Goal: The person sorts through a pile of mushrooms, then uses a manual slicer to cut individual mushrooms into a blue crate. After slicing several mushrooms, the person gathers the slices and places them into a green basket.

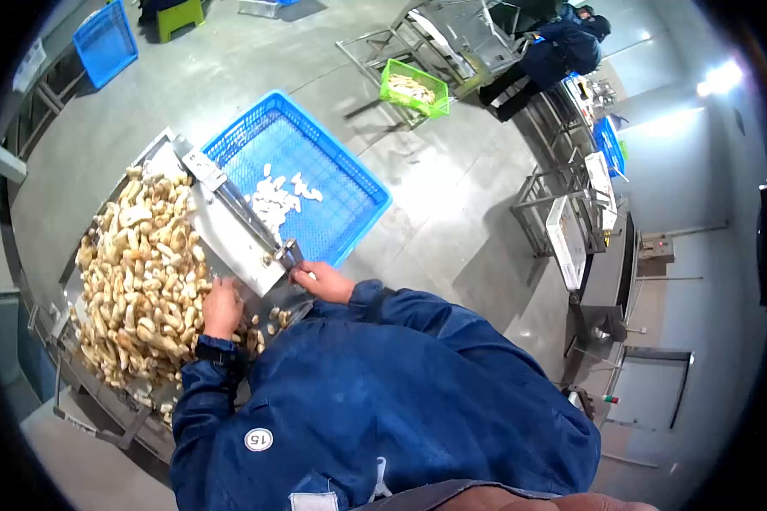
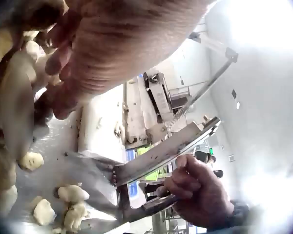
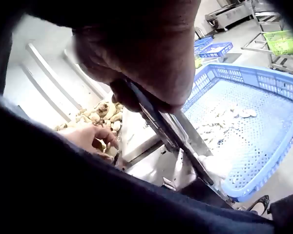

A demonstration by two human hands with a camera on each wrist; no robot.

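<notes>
1. mushrooms (image 1: 141, 272): heaped on tabletop (image 2: 61, 141), left side. likely light, firm but bruisable, maybe damp and slick; take one at mid-stem, softly, no squeezing.
2. left hand (image 1: 222, 308): at heap's right edge, fingers bent inward among mushrooms; can't tell if they pinch one.
3. cutter arm (image 3: 161, 124): metal, looks stiff, probably sharp below; hold only at near end.
4. white slices (image 1: 273, 203): in blue basket (image 1: 365, 175). likely fragile, scoop from underneath.
5. right hand (image 1: 325, 281): fingers wrapped round cutter arm's near end.
</notes>
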